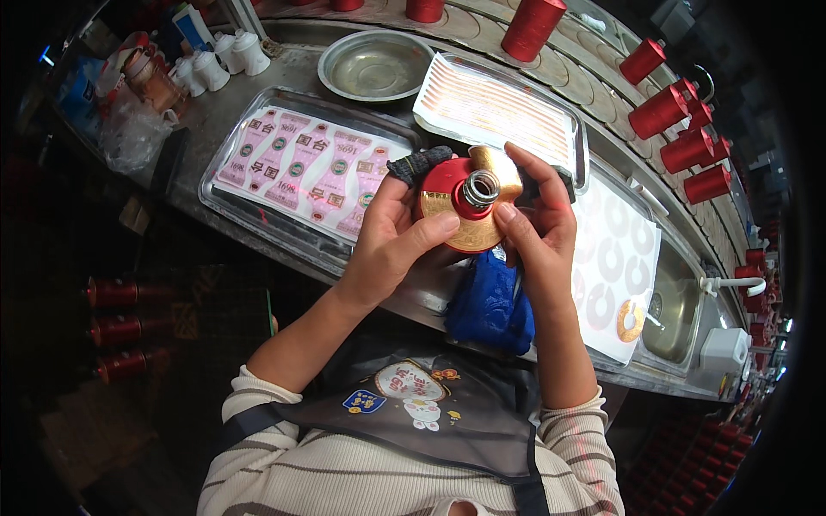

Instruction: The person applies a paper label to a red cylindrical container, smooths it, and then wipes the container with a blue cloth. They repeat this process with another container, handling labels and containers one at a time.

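A red bottle (441, 180) with an open threaded neck faces up between my hands, above the counter's front edge. Around its neck lies a gold ring-shaped label (469, 234), flat on the near shoulder, with its far right end curling up off the bottle. My left hand (385, 234) grips the bottle from the left, thumb on the label and a dark cover on one finger. My right hand (548, 230) is closed at the label's right side, thumb against the gold. Its forefinger reaches up behind the raised end. The bottle's lower body is hidden.
Left is a tray (206, 191) of pink labels; behind are a metal bowl (375, 69) and a tray with a striped sheet (490, 101). A blue cloth (489, 305) hangs below. Right are a ring-label sheet (607, 335) and a sink (680, 335). Red bottles (532, 30) stand on a conveyor.
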`<control>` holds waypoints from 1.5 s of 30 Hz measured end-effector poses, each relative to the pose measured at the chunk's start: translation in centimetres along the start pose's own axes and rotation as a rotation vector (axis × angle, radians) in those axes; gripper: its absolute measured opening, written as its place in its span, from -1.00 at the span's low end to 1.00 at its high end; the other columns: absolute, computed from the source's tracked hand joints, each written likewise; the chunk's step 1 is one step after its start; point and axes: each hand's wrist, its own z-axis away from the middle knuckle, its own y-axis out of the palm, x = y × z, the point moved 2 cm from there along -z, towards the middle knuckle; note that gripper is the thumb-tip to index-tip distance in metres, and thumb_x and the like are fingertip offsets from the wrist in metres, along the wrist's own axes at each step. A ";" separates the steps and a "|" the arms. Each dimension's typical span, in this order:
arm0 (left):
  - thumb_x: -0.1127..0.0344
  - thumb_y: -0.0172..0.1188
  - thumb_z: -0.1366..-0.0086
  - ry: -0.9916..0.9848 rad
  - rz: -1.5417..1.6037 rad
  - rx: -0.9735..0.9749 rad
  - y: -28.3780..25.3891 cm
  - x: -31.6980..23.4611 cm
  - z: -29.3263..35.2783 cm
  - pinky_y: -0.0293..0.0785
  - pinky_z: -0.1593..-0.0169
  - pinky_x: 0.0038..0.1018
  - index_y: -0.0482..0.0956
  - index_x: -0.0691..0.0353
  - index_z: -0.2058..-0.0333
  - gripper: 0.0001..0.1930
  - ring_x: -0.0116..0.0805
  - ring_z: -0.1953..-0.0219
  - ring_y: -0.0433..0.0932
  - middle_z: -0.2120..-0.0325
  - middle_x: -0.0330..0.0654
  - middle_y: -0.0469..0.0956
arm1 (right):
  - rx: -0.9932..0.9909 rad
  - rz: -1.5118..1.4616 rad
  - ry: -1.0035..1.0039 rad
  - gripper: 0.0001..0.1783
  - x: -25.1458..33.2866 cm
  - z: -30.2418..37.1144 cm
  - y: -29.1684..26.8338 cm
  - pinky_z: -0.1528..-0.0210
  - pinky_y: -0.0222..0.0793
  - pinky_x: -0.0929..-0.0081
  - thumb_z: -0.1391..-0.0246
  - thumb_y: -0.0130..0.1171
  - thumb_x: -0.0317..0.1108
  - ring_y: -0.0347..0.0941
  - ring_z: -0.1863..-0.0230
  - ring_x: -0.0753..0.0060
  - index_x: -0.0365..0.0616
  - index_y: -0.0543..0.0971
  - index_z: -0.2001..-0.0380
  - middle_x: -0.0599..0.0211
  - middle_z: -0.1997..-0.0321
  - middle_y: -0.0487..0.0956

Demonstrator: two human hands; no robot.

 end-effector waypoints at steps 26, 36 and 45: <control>-0.10 0.16 -0.28 0.718 -1.294 -0.172 -0.9 -0.3 4.0 -0.12 -0.33 0.21 0.68 0.09 0.16 -0.60 0.08 -0.28 0.19 -0.18 -0.04 0.27 | -0.004 0.096 -0.046 -0.21 -0.3 0.2 0.9 0.06 0.52 0.61 -0.01 0.32 -0.49 0.50 -0.04 0.48 -0.28 0.24 -0.31 0.16 -0.22 0.41; 0.05 0.30 -0.15 0.761 -1.513 -0.213 1.8 1.1 4.4 -0.29 -0.34 0.16 0.70 0.00 0.19 -0.70 0.05 -0.33 0.07 -0.23 -0.12 0.26 | 0.024 0.078 -0.008 -0.36 0.6 -0.1 0.5 0.15 0.46 0.65 -0.08 0.27 -0.46 0.47 0.12 0.59 -0.25 0.35 -0.25 0.27 -0.05 0.49; 0.12 0.48 0.00 0.648 -1.169 -0.279 1.5 1.3 4.2 0.00 -0.32 0.05 0.55 0.23 0.03 -0.44 0.15 -0.30 0.09 -0.25 0.06 0.12 | 0.038 0.147 -0.047 -0.44 1.1 -0.8 0.2 0.08 0.43 0.68 -0.08 0.20 -0.53 0.49 0.07 0.63 -0.22 0.43 -0.20 0.30 -0.04 0.51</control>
